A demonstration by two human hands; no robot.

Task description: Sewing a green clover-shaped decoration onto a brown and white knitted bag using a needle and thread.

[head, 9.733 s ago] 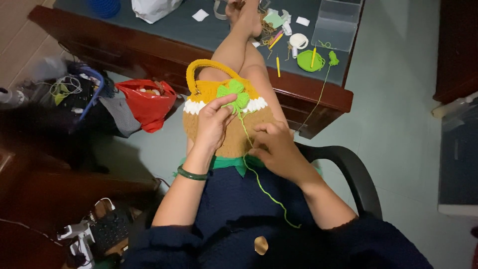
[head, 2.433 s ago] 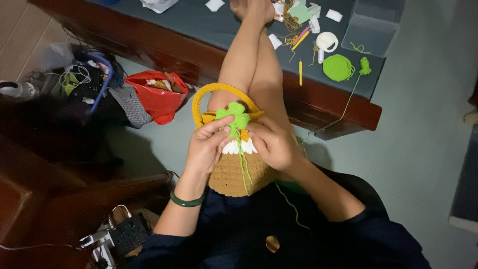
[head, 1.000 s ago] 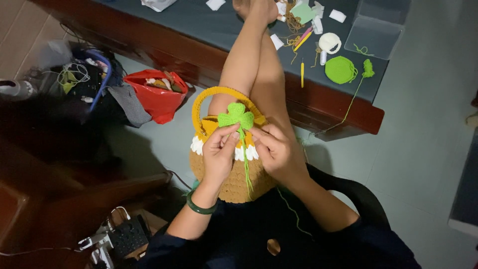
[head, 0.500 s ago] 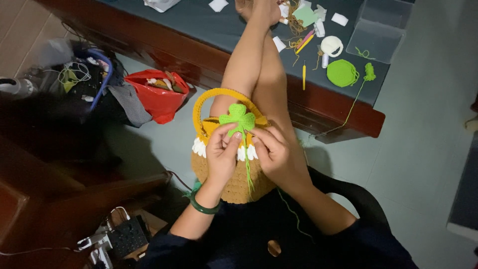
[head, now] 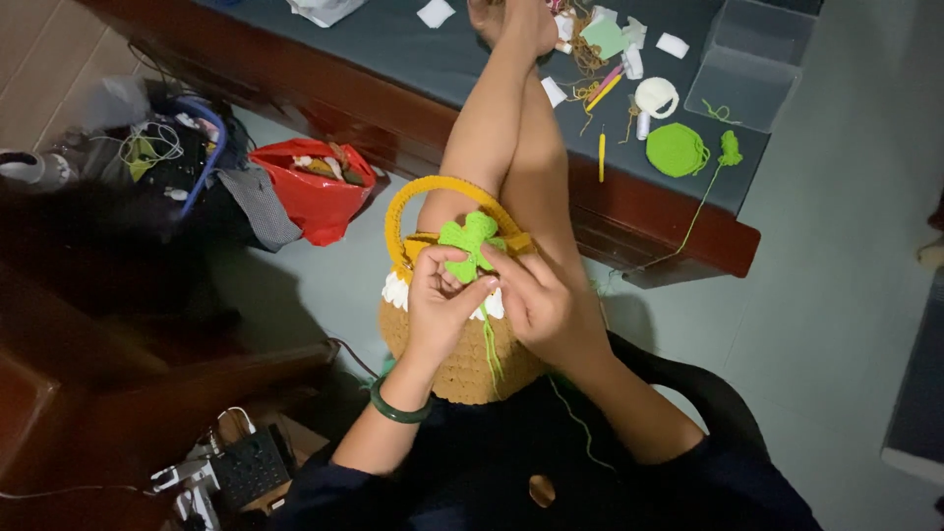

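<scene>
A crocheted tan basket bag [head: 462,364] with a white frill and a yellow handle [head: 433,192] rests on my lap. A green crocheted clover leaf [head: 469,244] sits at its top front. My left hand [head: 438,305], with a green bangle on its wrist, pinches the lower edge of the leaf and holds the bag. My right hand [head: 539,300] presses on the leaf from the right, fingers closed on it. A strand of green yarn [head: 489,344] hangs down the bag from the leaf. My legs stretch out onto the desk.
A dark-topped desk [head: 413,59] ahead carries a green yarn disc [head: 677,149], a yellow crochet hook [head: 601,155], a white tape roll [head: 656,96], paper scraps and a clear plastic box [head: 752,64]. A red bag [head: 317,187] and a cluttered pile lie on the floor at left.
Across the earlier frames both hands slid from the bag's front up to the green leaf at its rim. In the last half second they have hardly moved.
</scene>
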